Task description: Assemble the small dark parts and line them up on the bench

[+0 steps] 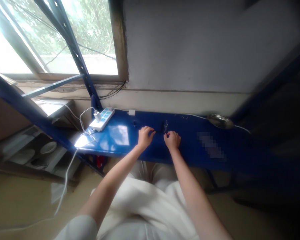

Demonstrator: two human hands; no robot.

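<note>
My left hand (145,137) is over the blue table (150,151), thumb and fingertips drawn close together. Whatever lies between them is too small and dark to make out. A short way to its right, my right hand (173,140) has its fingers curled in, with thumb and forefinger nearly meeting; what they hold, if anything, cannot be made out. Just beyond the right fingertips is a small cluster of clear, shiny bits (166,125). A dark shape beside it blends into the tabletop. Farther left lies a tiny dark piece (134,124).
A white power strip (103,119) with a plugged-in charger (97,115) sits at the table's left end. Along the back are a white adapter (131,112) and a shiny metal dish (220,121). A white cable (66,180) hangs off the left side. Blue posts (82,66) frame the table.
</note>
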